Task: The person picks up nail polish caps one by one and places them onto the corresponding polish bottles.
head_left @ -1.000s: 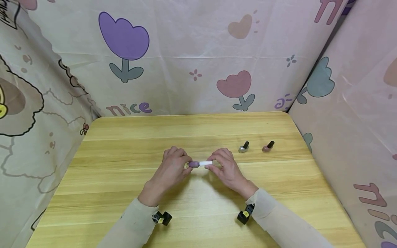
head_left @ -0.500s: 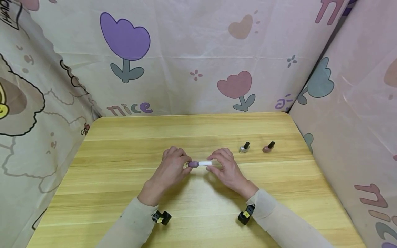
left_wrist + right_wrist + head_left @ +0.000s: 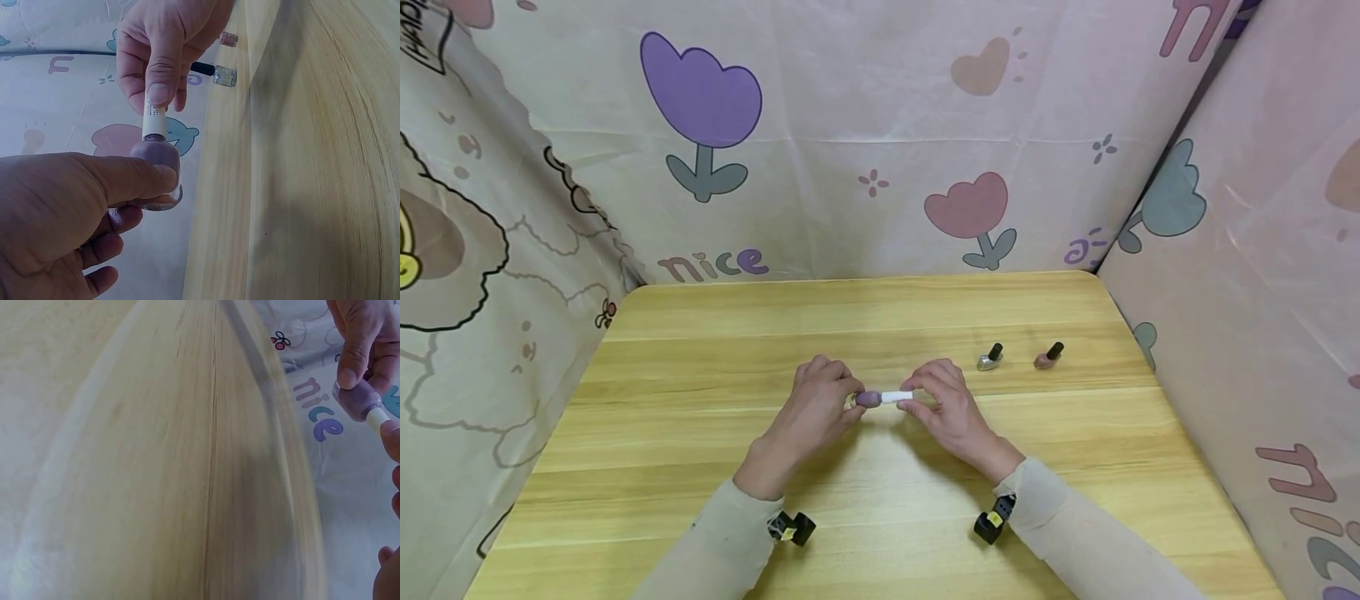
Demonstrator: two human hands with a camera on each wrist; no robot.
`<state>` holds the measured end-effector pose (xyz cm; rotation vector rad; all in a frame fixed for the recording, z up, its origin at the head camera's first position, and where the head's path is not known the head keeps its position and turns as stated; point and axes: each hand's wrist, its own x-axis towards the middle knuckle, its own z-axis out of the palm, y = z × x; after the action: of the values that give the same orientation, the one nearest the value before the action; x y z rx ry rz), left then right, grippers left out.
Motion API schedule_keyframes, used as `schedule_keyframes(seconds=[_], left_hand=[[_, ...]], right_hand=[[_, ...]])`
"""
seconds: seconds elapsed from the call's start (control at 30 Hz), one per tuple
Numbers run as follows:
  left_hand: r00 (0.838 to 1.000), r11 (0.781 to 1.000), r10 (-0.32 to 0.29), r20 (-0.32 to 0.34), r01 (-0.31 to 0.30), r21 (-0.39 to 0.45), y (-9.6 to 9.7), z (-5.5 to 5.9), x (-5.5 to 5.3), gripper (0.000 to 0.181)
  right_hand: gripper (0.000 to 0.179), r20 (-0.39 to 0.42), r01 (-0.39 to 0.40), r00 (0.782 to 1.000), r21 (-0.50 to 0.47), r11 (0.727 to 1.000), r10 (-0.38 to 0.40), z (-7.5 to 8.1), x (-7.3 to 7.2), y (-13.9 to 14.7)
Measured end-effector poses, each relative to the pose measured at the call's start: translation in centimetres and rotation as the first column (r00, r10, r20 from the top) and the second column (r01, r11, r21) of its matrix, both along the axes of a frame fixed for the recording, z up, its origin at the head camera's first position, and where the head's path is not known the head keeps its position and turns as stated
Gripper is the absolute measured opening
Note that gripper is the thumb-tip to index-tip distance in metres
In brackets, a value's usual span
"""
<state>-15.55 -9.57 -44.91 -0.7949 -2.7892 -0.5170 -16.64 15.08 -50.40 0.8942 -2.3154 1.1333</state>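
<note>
Between my hands a purple nail polish bottle (image 3: 868, 399) lies sideways in the air above the table, its white cap (image 3: 896, 397) pointing right. My left hand (image 3: 822, 406) pinches the glass body between thumb and fingers; in the left wrist view the thumb presses flat across the purple bottle (image 3: 156, 164). The right hand (image 3: 951, 410) pinches the white cap (image 3: 154, 120) near its end. Cap and bottle are joined, with a narrow dark neck showing between them. In the right wrist view the purple bottle (image 3: 357, 401) sits at the right edge, and the right hand is partly cut off.
Two more nail polish bottles with black caps rest at the right rear of the wooden table (image 3: 700, 333): a silvery one (image 3: 989, 360) and a pinkish one (image 3: 1047, 358). Patterned cloth (image 3: 820, 167) hangs behind the table and at both sides.
The right fingers loosen slightly from the white cap half a second ago, and now they are on it again. The bottle and left hand stay almost in place.
</note>
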Motion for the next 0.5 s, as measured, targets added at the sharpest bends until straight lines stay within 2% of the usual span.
schedule_keyframes(seconds=[0.33, 0.5], left_hand=[[1.0, 1.0, -0.003, -0.009, 0.003, 0.007, 0.06, 0.1, 0.05, 0.016], [1.0, 1.0, -0.003, -0.008, 0.003, 0.024, 0.02, 0.18, 0.03, 0.016]], right_hand=[[0.018, 0.0, 0.001, 1.0, 0.025, 1.0, -0.001, -0.03, -0.09, 0.25], [0.026, 0.004, 0.003, 1.0, 0.03, 1.0, -0.003, 0.1, 0.0, 0.29]])
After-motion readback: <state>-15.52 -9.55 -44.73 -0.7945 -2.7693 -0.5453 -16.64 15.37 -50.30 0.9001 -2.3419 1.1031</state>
